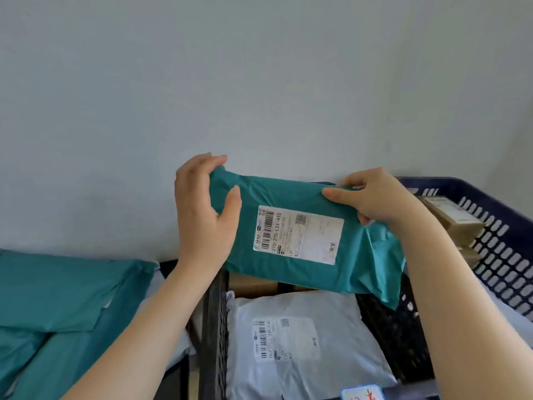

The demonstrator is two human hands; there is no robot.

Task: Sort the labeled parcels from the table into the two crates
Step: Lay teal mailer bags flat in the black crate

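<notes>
Held up in front of the pale grey wall (259, 67): a teal plastic mailer parcel (356, 251), above the far end of the black slatted plastic crate (215, 327), touching neither crate. On its facing side, a white printed shipping label (298, 235), turned sideways, barcode to the left, reading 270-270-L01-410. Gripped at both ends: left hand (202, 215) clamped on the left end, thumb on the front face, fingers curled over the top edge; right hand (377, 197) pinching the upper right end, thumb in front, fingers wrapped behind. Loose right tail of the bag hanging crumpled below the right wrist.

In the black crate: a pale grey plastic mailer bag (331, 319), labelled, lying flat and face up at the near end; behind it, partly hidden under the held parcel, brown cardboard boxes (252, 284). On the near rim, a small white tag with red marks (363, 394), cut off by the frame edge.

In the blue perforated plastic crate (504, 255), to the right: a stack of brown cardboard cartons (452, 217), partly behind the right forearm, the topmost bearing a pale label.

On the left, outside both crates: flat teal mailer bags (57, 290) overlapping, with a pale bag (154, 287) beneath.
</notes>
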